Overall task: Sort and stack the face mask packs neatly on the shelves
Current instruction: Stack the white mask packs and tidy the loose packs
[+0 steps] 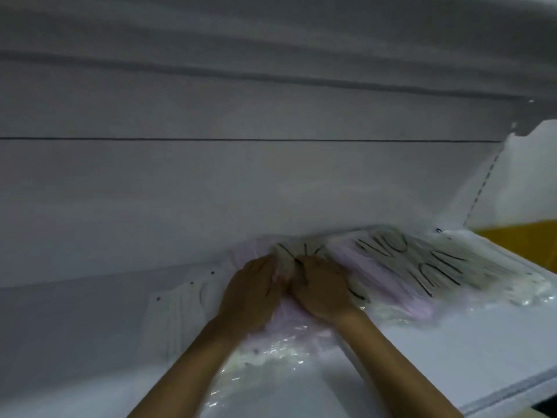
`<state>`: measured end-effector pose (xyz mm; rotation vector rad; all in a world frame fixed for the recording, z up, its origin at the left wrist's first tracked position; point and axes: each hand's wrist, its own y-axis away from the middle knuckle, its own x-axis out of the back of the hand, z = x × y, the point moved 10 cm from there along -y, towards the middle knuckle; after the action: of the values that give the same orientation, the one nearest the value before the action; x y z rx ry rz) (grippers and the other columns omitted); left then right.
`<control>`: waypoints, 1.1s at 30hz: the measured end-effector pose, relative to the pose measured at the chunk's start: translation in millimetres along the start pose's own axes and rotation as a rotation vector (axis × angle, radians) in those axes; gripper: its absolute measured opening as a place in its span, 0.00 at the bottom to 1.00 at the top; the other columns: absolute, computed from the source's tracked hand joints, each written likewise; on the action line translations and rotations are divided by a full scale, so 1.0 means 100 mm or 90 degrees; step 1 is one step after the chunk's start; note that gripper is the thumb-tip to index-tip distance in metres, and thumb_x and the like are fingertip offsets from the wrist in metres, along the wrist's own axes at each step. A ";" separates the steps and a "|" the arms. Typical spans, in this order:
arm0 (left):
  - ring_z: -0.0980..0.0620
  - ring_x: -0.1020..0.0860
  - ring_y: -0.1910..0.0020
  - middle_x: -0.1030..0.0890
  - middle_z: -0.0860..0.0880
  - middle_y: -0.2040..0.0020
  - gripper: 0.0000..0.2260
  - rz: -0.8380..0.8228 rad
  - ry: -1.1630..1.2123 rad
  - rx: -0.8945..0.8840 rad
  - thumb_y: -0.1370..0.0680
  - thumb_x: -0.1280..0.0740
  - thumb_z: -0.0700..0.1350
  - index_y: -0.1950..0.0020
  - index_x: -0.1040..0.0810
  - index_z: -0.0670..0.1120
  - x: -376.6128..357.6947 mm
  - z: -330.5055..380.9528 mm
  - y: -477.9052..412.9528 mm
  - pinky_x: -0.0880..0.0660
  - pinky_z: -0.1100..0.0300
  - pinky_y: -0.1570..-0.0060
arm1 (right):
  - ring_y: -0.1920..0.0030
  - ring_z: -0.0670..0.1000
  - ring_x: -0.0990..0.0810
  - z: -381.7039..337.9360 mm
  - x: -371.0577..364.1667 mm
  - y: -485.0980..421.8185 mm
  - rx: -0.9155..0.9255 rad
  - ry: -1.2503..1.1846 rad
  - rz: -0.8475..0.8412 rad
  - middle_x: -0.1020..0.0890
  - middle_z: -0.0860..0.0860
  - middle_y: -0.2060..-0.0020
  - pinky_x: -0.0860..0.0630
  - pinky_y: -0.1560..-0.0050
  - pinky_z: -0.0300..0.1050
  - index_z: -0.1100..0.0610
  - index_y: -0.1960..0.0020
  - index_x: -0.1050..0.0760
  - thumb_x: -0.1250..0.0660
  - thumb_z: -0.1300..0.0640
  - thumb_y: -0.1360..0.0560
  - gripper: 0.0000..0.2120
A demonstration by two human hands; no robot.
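From my remote seat I see two bare forearms, no sleeves anywhere up to the bottom edge of the view. The left hand (251,292) and right hand (321,289) carry no gloves, and I can make out no rings, watch or bands on either wrist. The fingers (265,263) are blurred, so nails and small marks cannot be told.

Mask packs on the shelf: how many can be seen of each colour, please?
Pink packs: 2, one under both hands, one to the right.
White packs with black ear loops: 1.
Total: 3. The picture is blurred, so more may lie underneath.
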<state>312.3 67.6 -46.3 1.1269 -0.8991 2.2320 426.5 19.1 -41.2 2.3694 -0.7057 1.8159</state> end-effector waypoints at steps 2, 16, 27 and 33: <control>0.47 0.26 0.36 0.22 0.47 0.36 0.33 0.042 0.035 -0.001 0.26 0.52 0.63 0.33 0.25 0.44 0.07 -0.01 -0.02 0.33 0.62 0.41 | 0.39 0.58 0.25 0.03 0.01 -0.03 0.014 -0.054 -0.020 0.21 0.56 0.41 0.32 0.42 0.47 0.58 0.36 0.28 0.57 0.32 0.36 0.42; 0.50 0.33 0.28 0.32 0.49 0.26 0.31 0.044 0.032 -0.037 0.26 0.48 0.64 0.25 0.36 0.54 0.05 -0.01 -0.01 0.39 0.60 0.30 | 0.70 0.46 0.32 0.47 0.26 0.09 -0.115 -0.435 0.080 0.30 0.48 0.71 0.40 0.72 0.37 0.56 0.62 0.33 0.42 0.61 0.21 0.11; 0.45 0.28 0.32 0.30 0.47 0.27 0.23 0.109 -0.031 -0.165 0.22 0.45 0.53 0.26 0.39 0.54 0.09 0.19 0.03 0.26 0.48 0.40 | 0.58 0.54 0.24 0.77 0.11 0.14 -0.290 -0.684 0.102 0.21 0.54 0.62 0.28 0.54 0.45 0.55 0.59 0.24 0.40 0.56 0.19 0.12; 0.48 0.23 0.37 0.22 0.50 0.35 0.18 0.098 -0.055 -0.252 0.23 0.43 0.49 0.37 0.21 0.51 0.05 0.30 0.10 0.27 0.51 0.39 | 0.58 0.53 0.27 0.87 0.06 0.12 -0.316 -0.700 0.101 0.25 0.56 0.61 0.32 0.52 0.46 0.55 0.58 0.25 0.40 0.55 0.20 0.10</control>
<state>318.5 38.9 -32.5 0.9993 -1.4318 2.0061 501.2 -22.4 -64.0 2.7855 -1.2294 0.1106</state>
